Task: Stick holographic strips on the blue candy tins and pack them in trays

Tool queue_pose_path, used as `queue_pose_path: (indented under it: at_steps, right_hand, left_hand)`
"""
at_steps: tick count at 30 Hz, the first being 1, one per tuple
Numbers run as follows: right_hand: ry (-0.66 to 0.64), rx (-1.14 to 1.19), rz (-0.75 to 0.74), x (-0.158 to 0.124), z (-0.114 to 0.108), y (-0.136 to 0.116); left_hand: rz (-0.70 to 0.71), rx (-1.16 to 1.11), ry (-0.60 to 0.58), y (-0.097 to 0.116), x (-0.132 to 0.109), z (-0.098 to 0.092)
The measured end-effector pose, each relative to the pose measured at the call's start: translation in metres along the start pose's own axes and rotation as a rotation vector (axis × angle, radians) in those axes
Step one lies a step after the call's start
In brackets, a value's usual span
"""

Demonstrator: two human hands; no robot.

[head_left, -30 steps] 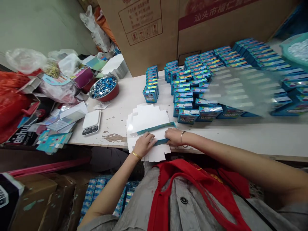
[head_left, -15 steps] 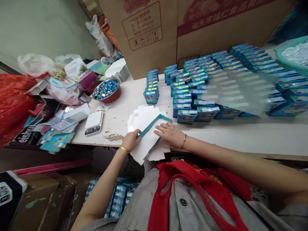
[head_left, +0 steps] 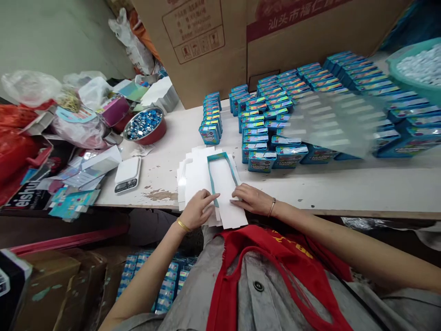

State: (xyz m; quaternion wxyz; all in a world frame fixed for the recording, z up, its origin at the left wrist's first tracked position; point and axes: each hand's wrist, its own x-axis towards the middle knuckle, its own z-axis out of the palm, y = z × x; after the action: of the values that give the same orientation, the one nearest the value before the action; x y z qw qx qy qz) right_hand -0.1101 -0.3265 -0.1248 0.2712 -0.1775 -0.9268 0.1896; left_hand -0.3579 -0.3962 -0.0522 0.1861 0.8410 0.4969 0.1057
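Observation:
A white card tray (head_left: 224, 184) with blue folded-up edges lies on a stack of flat white card sheets (head_left: 197, 172) at the table's front edge. Its long sides point away from me, and the near end is a flat white flap. My left hand (head_left: 199, 209) is at the tray's near left corner, index finger stretched along the blue edge and thumb below it. My right hand (head_left: 254, 198) grips the right edge, its fingers bent over the side wall. Part of that wall is hidden under the fingers.
Rows of small blue boxes (head_left: 262, 162) stand on the right, partly under a translucent plastic sheet (head_left: 334, 124). A white scale (head_left: 128, 174) and a red bowl (head_left: 155, 137) of blue wrapped pieces are left. A large carton (head_left: 210, 69) stands behind; a teal basin (head_left: 396, 76) is far right.
The card tray has turned from slanting to nearly straight away from me. My left hand has moved slightly right and nearer; my right hand has shifted slightly along the right edge.

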Motion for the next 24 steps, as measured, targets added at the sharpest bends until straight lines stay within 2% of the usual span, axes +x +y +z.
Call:
queue_pose_path:
  at_steps: [3,7,12,18,24]
  right_hand:
    - [0.022,-0.059,-0.016,-0.005,0.007,-0.001]
    - [0.059,-0.121,-0.054,-0.012,0.012,-0.002]
    - [0.113,-0.095,-0.131,-0.019,0.005,0.001]
    - [0.110,-0.072,-0.054,-0.018,0.008,-0.008]
    - [0.101,-0.114,0.047,-0.018,0.018,-0.016]
  left_hand:
    - [0.134,0.241,-0.033,-0.004,-0.001,-0.008]
    - [0.280,0.217,-0.115,-0.016,0.000,0.006]
    - [0.322,0.019,0.043,-0.030,-0.008,0.025]
    - [0.410,0.063,0.140,-0.026,-0.023,0.036]
    - [0.303,-0.116,0.250,-0.020,-0.030,0.048]
